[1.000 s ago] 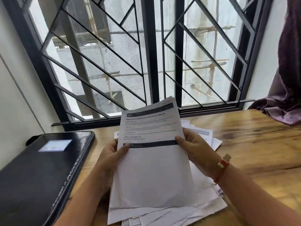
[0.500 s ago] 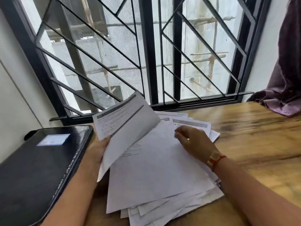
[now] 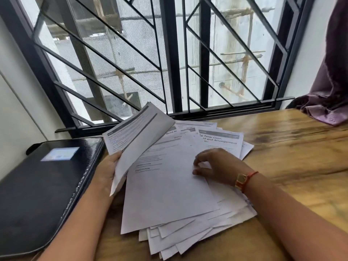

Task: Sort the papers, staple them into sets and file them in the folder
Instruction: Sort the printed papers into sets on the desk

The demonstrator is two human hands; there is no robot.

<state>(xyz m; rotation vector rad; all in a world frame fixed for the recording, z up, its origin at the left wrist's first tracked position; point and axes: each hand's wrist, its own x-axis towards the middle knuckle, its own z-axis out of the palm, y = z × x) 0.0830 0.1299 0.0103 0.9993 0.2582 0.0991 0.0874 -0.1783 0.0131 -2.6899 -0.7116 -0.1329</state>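
Note:
A loose pile of printed white papers (image 3: 169, 194) lies fanned out on the wooden table (image 3: 293, 157) in front of me. My left hand (image 3: 107, 172) grips one sheet (image 3: 139, 136) by its lower edge and holds it lifted and tilted to the left above the pile. My right hand (image 3: 220, 166) hovers low over the pile's right side, fingers loosely curled. Its fingertips and thumb are at the right edge of the top sheet, with a gap between them. A black folder (image 3: 43, 194) lies closed on the left.
A barred window (image 3: 169, 63) runs along the table's far edge. A purple cloth (image 3: 329, 91) hangs at the far right and spills onto the table corner. A pale wall stands to the left of the folder.
Both hands held one sheet upright a second ago. My right hand let go and came down onto the pile, while my left hand swung the sheet away to the left.

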